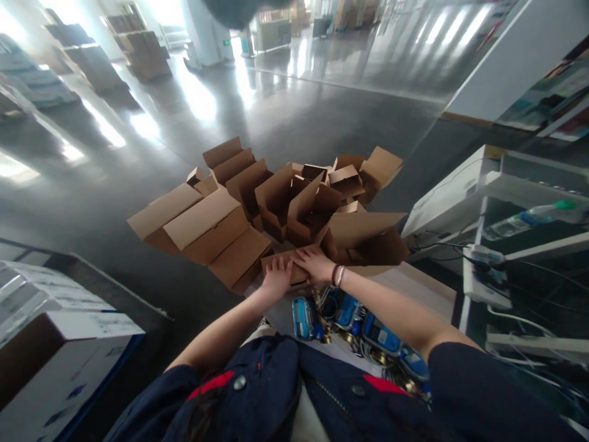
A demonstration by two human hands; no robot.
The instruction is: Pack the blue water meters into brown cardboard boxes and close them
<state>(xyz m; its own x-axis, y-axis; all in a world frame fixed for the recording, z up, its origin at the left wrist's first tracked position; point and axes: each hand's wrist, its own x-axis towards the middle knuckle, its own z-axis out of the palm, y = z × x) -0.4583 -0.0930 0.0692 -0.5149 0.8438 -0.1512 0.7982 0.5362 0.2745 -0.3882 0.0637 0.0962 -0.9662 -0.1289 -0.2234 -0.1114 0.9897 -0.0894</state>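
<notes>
A: Quick one, how far along are you?
B: Partway on this box, I'd judge. Your left hand (275, 279) and right hand (318, 265) are both on the small cardboard box (299, 275), right in front of you at the near edge of the boxes.
A: Hand state?
B: Fingers apart, laid over the top — neither hand looks clamped. Can't tell if it's fully shut or what's inside.
A: And the rest?
B: Open boxes (205, 222) bunched beyond, flaps up, so those aren't closed. Blue-cased units (302, 318) lie unboxed on the worktop (430, 287) — just beside your right forearm (391, 298).
</notes>
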